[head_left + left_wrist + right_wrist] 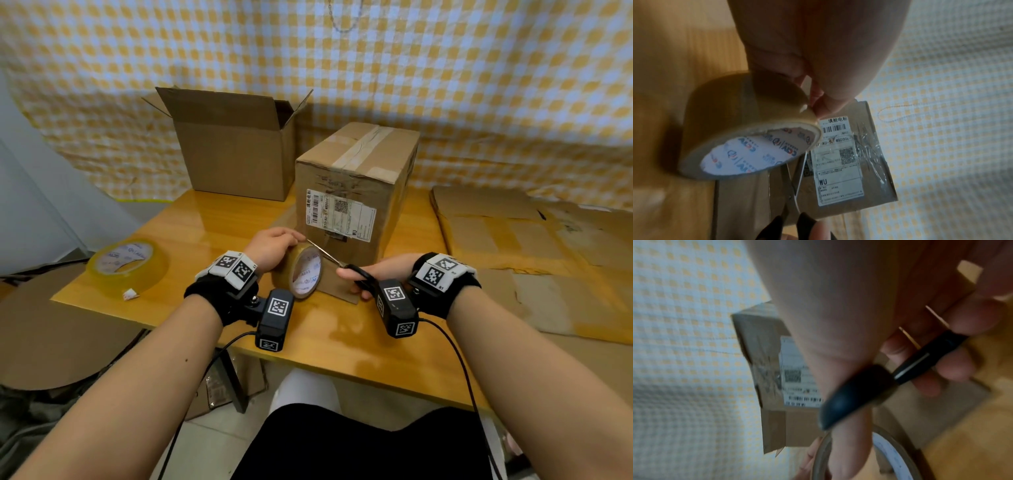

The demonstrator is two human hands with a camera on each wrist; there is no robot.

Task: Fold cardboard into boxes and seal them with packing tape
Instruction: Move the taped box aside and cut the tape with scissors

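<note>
On the wooden worktop [191, 236], the left hand [270, 247] pinches the brown packing-tape roll [301, 272] upright; keeping the strip taut should give a clean cut. The steel, black-handled scissors [337, 262], gripped by the right hand [380, 270], reach its top edge. The taped cardboard box [356, 185] stands just behind.

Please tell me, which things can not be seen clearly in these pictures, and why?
- Scissors blade tips: head view, hidden behind the left hand and tape roll.
- Scissors handle: right wrist view, blurred; right hand covers most.
- Shipping label small print: too small in all views.
- Inside of the open box: head view, walls hide it.
</note>
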